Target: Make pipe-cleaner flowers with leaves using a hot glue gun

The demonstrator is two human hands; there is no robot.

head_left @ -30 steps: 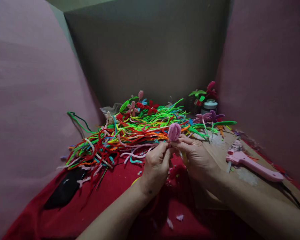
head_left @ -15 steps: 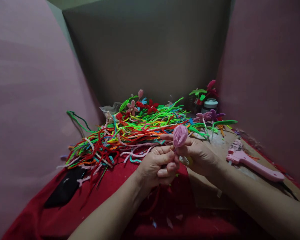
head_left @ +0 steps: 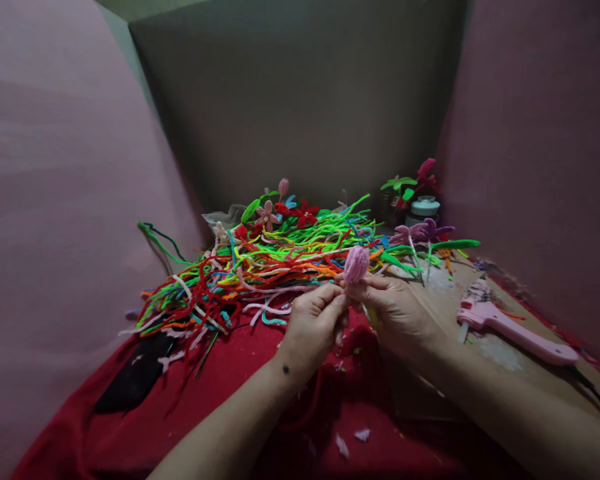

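1. Left hand [head_left: 313,323]: the grip is pinched together, thumb and forefinger closed at the base of the pink flower bud [head_left: 356,265]; the exact spot they press is too small to make out.
2. Right hand [head_left: 400,313]: its grip also pinches the bud's base, from the other side, with the fingertips close to those of the left hand.
3. The bud stands nearly upright above both sets of fingertips, in front of the right end of the heap of pipe cleaners [head_left: 290,257], the landmark for all below.
4. At the heap's back edge are a red flower [head_left: 305,213] and a dusty pink flower [head_left: 266,216].
5. Just beside the heap's right end is a purple flower [head_left: 433,231]; behind that end stands a jar [head_left: 425,208] with a pale lid.
6. Well to the right of the heap, a pink glue gun [head_left: 520,332] lies on a brown board [head_left: 437,310].
7. In front of the heap spreads a red cloth [head_left: 220,400], with pink scraps [head_left: 363,435] on it.
8. Near the heap's front left corner lies a flat black object [head_left: 133,380].
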